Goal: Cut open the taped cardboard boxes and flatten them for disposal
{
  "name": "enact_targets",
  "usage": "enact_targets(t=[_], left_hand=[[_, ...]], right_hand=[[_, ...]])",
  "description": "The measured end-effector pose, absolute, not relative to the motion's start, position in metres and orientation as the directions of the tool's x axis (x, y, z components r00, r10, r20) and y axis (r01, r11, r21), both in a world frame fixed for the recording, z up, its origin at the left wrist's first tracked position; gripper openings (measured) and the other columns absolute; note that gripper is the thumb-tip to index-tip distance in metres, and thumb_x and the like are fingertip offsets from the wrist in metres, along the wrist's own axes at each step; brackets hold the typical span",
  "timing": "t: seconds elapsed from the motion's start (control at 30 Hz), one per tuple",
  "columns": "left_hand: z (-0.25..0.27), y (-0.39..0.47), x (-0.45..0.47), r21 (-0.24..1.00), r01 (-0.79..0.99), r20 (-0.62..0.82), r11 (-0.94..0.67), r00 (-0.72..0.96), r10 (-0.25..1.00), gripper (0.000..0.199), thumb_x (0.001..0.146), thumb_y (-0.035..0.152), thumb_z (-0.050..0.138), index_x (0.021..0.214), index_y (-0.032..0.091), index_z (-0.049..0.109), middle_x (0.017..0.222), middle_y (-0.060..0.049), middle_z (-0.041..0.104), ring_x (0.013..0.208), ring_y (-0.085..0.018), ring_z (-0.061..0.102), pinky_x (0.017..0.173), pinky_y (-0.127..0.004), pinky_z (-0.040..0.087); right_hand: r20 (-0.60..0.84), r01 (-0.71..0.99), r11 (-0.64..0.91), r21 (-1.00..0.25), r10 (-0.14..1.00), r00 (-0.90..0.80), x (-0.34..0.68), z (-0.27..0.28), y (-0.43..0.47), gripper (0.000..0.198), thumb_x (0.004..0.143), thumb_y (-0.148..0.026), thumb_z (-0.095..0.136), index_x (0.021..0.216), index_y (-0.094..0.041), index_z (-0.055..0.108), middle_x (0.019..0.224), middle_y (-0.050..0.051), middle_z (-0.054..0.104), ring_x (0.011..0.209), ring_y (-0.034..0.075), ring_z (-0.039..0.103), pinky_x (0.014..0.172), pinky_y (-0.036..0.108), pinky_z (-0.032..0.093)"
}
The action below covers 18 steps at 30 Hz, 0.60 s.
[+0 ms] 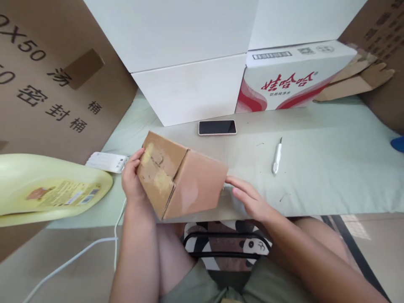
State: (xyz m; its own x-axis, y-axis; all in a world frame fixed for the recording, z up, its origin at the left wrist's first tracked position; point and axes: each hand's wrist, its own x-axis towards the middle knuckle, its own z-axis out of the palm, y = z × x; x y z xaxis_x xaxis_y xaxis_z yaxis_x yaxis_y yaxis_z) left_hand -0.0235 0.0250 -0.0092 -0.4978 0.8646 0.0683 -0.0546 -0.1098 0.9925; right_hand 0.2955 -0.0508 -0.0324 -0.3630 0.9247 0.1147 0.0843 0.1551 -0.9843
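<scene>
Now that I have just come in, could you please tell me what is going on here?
A seated person has a small cardboard box tilted in front of them. Their left hand grips one side; their right hand is at the opposite edge, fingers extended. A phone lies beyond the box, and a white utility knife lies off to the right, in neither hand.
</scene>
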Motion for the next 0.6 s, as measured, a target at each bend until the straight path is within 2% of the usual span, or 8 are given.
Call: enact_targets(t=[0.1, 0.2, 0.27, 0.37, 0.43, 0.53, 0.6], left_hand=[[-0.006, 0.018, -0.010, 0.992, -0.129, -0.047, -0.003, -0.378, 0.924, 0.038, 0.076, 0.055, 0.067, 0.095, 0.023, 0.074, 0.099, -0.003, 0.079, 0.100, -0.027, 0.071, 0.087, -0.041, 0.061], [-0.003, 0.008, 0.007, 0.937, -0.143, -0.332, 0.318, -0.088, 0.939, 0.055, 0.073, 0.071, 0.060, 0.089, 0.020, 0.072, 0.078, -0.008, 0.076, 0.076, -0.026, 0.072, 0.058, -0.034, 0.057], [-0.002, 0.003, 0.015, 0.873, -0.088, -0.469, 0.479, 0.119, 0.875, 0.065, 0.070, 0.080, 0.056, 0.085, 0.019, 0.071, 0.072, -0.010, 0.075, 0.069, -0.027, 0.072, 0.053, -0.033, 0.053], [-0.001, -0.003, 0.022, 0.818, 0.028, -0.556, 0.575, 0.297, 0.776, 0.073, 0.066, 0.089, 0.054, 0.082, 0.020, 0.071, 0.073, -0.013, 0.075, 0.065, -0.026, 0.072, 0.050, -0.030, 0.047], [0.000, -0.005, 0.024, 0.782, 0.157, -0.617, 0.603, 0.335, 0.712, 0.075, 0.065, 0.091, 0.054, 0.080, 0.019, 0.071, 0.075, -0.014, 0.076, 0.059, -0.023, 0.070, 0.045, -0.027, 0.038], [0.000, -0.008, 0.026, 0.712, 0.384, -0.702, 0.589, 0.353, 0.619, 0.064, 0.073, 0.081, 0.057, 0.076, 0.018, 0.070, 0.077, -0.014, 0.077, 0.050, -0.019, 0.066, 0.043, -0.024, 0.027], [-0.002, -0.007, 0.026, 0.723, 0.457, -0.674, 0.519, 0.298, 0.676, 0.053, 0.075, 0.070, 0.063, 0.068, 0.018, 0.069, 0.069, -0.013, 0.075, 0.046, -0.019, 0.062, 0.044, -0.025, 0.030]], right_hand=[[0.322, 0.075, 0.387, -0.919, 0.848, -0.422, 0.293, -0.024, -0.053, 0.053, 0.102, -0.061, 0.046, 0.147, -0.034, 0.057, 0.161, 0.005, 0.049, 0.154, 0.027, 0.039, 0.126, 0.052, 0.036], [0.424, 0.154, 0.508, -0.848, 0.823, -0.379, 0.294, -0.024, -0.054, 0.055, 0.101, -0.056, 0.051, 0.152, -0.036, 0.051, 0.171, 0.003, 0.030, 0.160, 0.029, 0.023, 0.129, 0.055, 0.027], [0.434, 0.195, 0.516, -0.834, 0.832, -0.347, 0.296, -0.025, -0.053, 0.054, 0.101, -0.054, 0.051, 0.152, -0.035, 0.051, 0.173, 0.003, 0.026, 0.160, 0.030, 0.024, 0.128, 0.055, 0.030], [0.438, 0.216, 0.504, -0.836, 0.851, -0.291, 0.299, -0.025, -0.053, 0.053, 0.102, -0.053, 0.049, 0.152, -0.036, 0.049, 0.170, 0.005, 0.032, 0.158, 0.030, 0.031, 0.125, 0.055, 0.037], [0.460, 0.205, 0.509, -0.836, 0.854, -0.244, 0.301, -0.023, -0.053, 0.051, 0.103, -0.052, 0.048, 0.151, -0.037, 0.049, 0.167, 0.006, 0.038, 0.154, 0.030, 0.037, 0.123, 0.055, 0.040], [0.474, 0.214, 0.504, -0.837, 0.862, -0.180, 0.305, -0.022, -0.053, 0.043, 0.102, -0.053, 0.048, 0.138, -0.033, 0.061, 0.157, 0.009, 0.050, 0.147, 0.032, 0.048, 0.119, 0.057, 0.044], [0.462, 0.249, 0.492, -0.834, 0.870, -0.171, 0.306, -0.022, -0.054, 0.040, 0.101, -0.054, 0.049, 0.128, -0.029, 0.066, 0.151, 0.012, 0.055, 0.142, 0.034, 0.052, 0.117, 0.057, 0.045]])
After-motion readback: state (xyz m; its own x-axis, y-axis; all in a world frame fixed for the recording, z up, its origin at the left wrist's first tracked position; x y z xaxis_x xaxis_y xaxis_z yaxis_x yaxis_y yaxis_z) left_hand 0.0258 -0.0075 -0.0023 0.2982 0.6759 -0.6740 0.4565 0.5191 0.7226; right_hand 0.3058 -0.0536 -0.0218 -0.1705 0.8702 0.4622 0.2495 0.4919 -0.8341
